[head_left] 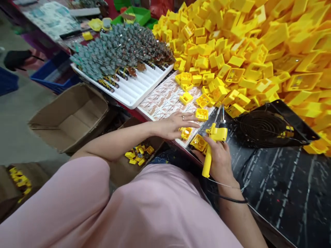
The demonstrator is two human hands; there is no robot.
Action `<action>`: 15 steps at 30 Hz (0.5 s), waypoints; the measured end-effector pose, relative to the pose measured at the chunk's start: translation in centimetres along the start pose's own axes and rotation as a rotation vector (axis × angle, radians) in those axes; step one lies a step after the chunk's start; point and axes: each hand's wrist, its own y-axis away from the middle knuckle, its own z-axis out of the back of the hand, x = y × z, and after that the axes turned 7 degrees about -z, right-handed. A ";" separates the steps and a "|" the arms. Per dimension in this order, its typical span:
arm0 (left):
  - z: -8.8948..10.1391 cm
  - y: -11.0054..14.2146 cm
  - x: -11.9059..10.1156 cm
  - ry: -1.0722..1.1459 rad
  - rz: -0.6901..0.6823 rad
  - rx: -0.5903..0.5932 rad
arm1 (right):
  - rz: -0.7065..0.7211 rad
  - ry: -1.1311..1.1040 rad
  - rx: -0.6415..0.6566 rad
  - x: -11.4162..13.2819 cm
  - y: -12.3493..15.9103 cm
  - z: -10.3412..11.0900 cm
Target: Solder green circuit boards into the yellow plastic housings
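Observation:
My left hand [172, 124] reaches over the table's near edge, palm down, fingers stretched out and apart. Its fingertips lie among small open yellow plastic housings: one housing [201, 114] just beyond the fingers, another housing [186, 133] partly under them. My right hand [220, 156] is closed around the handle of a yellow soldering gun [217, 133], its metal tip and thin feed tube pointing away from me. Solder wire [223, 184] trails from the handle's lower end. Another yellow housing [198, 142] sits by my right thumb; whether that hand grips it too, I cannot tell.
A huge heap of yellow housings [232, 51] covers the back right. A black fan [258, 127] lies right of the gun. Back left, a white ribbed tray [137, 84] bears many wired circuit boards [121, 48]. Cardboard boxes [69, 113] stand below the table at left.

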 end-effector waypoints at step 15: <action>3.1 4.7 6.7 -0.442 0.319 -0.254 | -0.068 -0.028 -0.134 -0.9 0.8 -0.3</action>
